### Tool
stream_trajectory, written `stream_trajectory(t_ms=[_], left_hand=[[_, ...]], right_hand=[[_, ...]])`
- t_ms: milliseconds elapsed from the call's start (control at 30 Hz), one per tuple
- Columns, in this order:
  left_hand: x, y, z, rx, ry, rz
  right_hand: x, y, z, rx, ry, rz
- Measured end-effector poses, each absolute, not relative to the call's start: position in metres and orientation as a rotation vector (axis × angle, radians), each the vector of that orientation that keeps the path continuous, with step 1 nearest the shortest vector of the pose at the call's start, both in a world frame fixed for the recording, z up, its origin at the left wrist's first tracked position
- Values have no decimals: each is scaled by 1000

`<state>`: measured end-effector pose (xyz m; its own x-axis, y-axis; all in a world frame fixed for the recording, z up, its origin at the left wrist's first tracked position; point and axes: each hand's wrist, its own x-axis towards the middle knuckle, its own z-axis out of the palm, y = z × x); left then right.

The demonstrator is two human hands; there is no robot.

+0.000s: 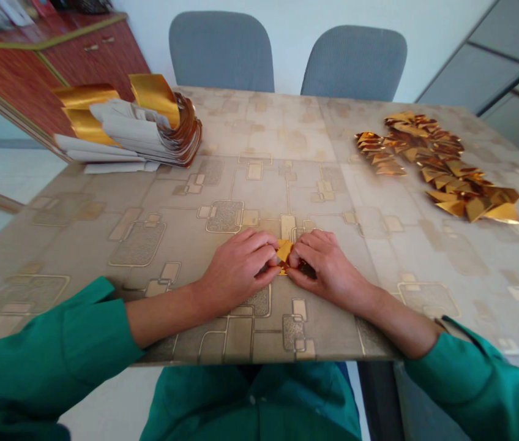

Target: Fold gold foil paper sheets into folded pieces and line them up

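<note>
A small piece of folded gold paper (pixel 284 250) is held between my two hands, close to the table's front edge. My left hand (pixel 246 260) is closed on its left side, thumb and fingers pinching. On the right side my right hand (pixel 326 263) pinches it too, fingers curled. The fingertips hide much of the paper, so its exact folded shape cannot be made out. Both forearms rest near the front of the patterned table (pixel 259 184).
At the back left lies a thick stack of gold and white paper sheets (pixel 149 122), bent over. Several folded gold paper pieces (pixel 443 153) are heaped at the right. Two grey chairs (pixel 223 52) stand behind the table, with a reddish wooden cabinet (pixel 94 61) at the far left.
</note>
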<state>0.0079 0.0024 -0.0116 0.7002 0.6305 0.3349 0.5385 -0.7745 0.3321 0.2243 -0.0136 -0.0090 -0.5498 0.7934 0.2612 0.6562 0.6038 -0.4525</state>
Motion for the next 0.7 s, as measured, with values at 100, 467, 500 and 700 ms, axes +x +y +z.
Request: stream_trajectory(t_ms=[100,467,500,700], left_hand=[[8,2,-11,2714,959,627],[5,0,-10,3075,829,571],[4,-1,-10,3113,794,568],[-7,-1,-6,3194,547,499]], right_hand=[[224,-14,-10,-1161,-2369,449],[236,-9,-10,-1091,-2417,681],[236,-9,-9,-1087,-2421,688],[234,-10,-9,-1111,-2423,650]])
